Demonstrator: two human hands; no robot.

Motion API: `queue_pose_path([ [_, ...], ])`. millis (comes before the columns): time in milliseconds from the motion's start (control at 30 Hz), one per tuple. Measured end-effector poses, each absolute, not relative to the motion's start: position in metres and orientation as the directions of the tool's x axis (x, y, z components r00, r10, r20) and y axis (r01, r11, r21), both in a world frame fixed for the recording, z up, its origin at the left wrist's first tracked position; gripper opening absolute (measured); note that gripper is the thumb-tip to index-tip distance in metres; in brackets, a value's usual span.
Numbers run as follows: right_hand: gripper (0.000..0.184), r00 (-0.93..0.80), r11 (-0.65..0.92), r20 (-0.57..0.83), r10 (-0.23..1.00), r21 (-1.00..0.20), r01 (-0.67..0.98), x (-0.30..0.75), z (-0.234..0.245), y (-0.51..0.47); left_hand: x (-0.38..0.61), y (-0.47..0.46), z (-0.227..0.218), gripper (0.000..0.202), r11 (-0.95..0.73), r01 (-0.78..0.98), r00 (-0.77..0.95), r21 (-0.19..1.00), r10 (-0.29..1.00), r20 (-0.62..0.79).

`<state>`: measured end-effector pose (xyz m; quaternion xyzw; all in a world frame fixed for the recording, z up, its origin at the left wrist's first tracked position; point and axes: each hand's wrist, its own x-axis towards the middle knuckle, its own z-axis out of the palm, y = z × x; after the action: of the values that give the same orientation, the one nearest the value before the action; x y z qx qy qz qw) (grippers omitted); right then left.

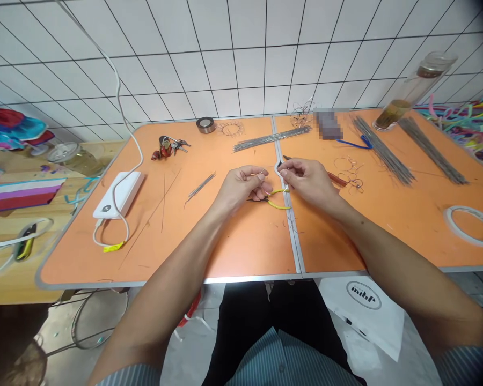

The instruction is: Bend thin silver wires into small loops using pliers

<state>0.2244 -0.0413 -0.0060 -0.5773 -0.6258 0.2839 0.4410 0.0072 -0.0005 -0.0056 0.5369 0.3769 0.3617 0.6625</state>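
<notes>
My left hand (244, 186) is closed in a pinch above the table's middle, with a short piece of thin wire (262, 172) showing at its fingertips. A little to its right, my right hand (309, 179) also pinches, but whatever lies between its fingers is too small to make out. Yellow-handled pliers (280, 207) lie on the table under and between the hands, their dark jaws by my left hand. Partly covered by my right hand is a tool with a red handle (337, 179). Thin wire scraps (293, 222) lie just below the pliers.
Bundles of straight wire (271, 138) (384, 151) (432, 150) lie on the orange table (249, 252). Around them are a tape roll (205, 125), keys (177, 145), a white power bank (118, 195) with a cable, a tilted glass bottle (412, 94) and a white ring (473, 225).
</notes>
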Motion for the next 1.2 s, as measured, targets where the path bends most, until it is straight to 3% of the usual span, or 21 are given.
queue_pose_path([
  [167,0.021,0.007,0.228,0.290,0.957,-0.767,0.599,0.2274,-0.0087,-0.0431,0.0109,-0.0016,-0.0076,0.023,0.174,-0.063,0.439,0.983,0.889,-0.129],
  [400,0.022,0.040,0.182,0.259,0.965,-0.772,0.609,0.2259,-0.0106,-0.0421,0.0135,-0.0020,-0.0099,0.010,0.166,-0.060,0.448,0.984,0.886,-0.122],
  [633,0.038,0.067,0.036,0.056,0.996,-0.962,0.271,0.2214,-0.0090,-0.0412,0.0132,0.0019,-0.0111,0.012,0.240,-0.147,0.356,0.959,0.918,-0.175],
  [933,0.052,0.140,0.024,0.051,0.989,-0.982,0.189,0.2237,-0.0078,-0.0424,0.0120,0.0029,-0.0138,0.008,0.301,-0.075,0.452,0.951,0.860,-0.236],
  [1200,0.061,0.085,-0.022,-0.016,0.996,-0.997,0.077,0.2233,-0.0151,-0.0415,0.0166,0.0007,-0.0153,0.007,0.370,-0.170,0.405,0.913,0.871,-0.277],
])
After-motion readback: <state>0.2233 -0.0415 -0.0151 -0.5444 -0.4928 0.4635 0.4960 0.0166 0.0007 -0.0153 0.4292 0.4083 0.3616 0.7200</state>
